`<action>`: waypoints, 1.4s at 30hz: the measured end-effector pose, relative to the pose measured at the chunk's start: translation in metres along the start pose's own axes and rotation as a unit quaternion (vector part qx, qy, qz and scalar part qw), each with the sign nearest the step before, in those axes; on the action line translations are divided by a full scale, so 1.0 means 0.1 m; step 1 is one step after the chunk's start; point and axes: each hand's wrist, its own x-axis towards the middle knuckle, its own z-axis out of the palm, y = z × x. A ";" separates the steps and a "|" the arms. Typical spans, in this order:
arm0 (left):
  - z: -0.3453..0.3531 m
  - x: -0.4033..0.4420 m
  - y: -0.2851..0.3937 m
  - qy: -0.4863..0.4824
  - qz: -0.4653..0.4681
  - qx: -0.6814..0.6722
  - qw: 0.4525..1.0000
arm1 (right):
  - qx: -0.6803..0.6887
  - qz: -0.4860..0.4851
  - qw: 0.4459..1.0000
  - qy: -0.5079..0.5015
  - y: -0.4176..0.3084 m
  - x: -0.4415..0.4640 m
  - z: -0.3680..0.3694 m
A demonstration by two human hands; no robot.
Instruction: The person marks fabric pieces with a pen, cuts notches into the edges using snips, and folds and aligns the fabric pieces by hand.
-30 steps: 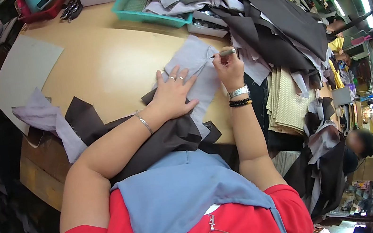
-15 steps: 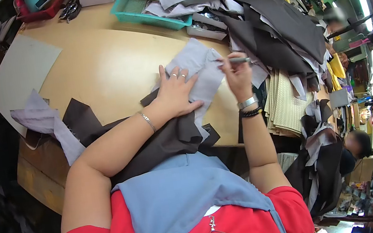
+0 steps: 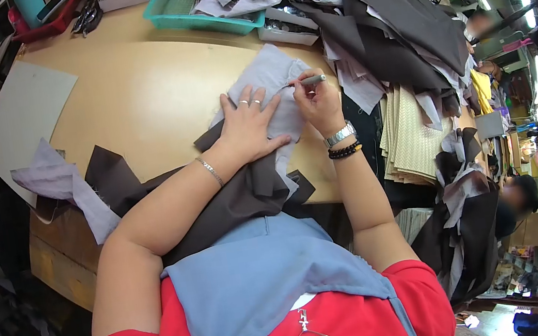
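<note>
My left hand (image 3: 248, 128) lies flat with its fingers spread on a pale lilac-grey piece of cloth (image 3: 268, 63), pressing it to the tabletop. Dark charcoal cloth (image 3: 230, 208) joins or lies under the pale piece and hangs toward my apron; which of the two I cannot tell. Pinched in my right hand (image 3: 321, 109) is a slim grey pen-like tool (image 3: 312, 80), its thin tip pointing left at the pale cloth near a small fold. Whether the tip touches the cloth is too small to make out.
At the back stands a turquoise basket (image 3: 158, 13) beside a white box (image 3: 292, 35) of small dark items. Heaped dark and pale cloth (image 3: 394, 33) fills the right, above stacked cream sheets (image 3: 409, 138). A white sheet (image 3: 28, 119) lies left. Another person (image 3: 517, 198) is at far right.
My right hand has moved left, bringing the pen-like tool over the pale cloth, closer to my left hand. The left hand stays spread on the cloth. The camera view has shifted slightly.
</note>
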 end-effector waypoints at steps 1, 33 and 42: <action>0.00 0.00 0.00 0.001 0.000 0.001 1.000 | -0.002 -0.008 1.000 0.004 0.02 0.02 -0.01; 0.05 -0.01 0.00 0.028 0.008 -0.003 1.000 | -0.118 0.016 0.992 0.044 0.45 0.57 -0.07; 0.08 -0.01 -0.02 0.030 0.015 0.008 0.999 | -0.145 0.045 0.988 0.026 0.51 0.79 -0.10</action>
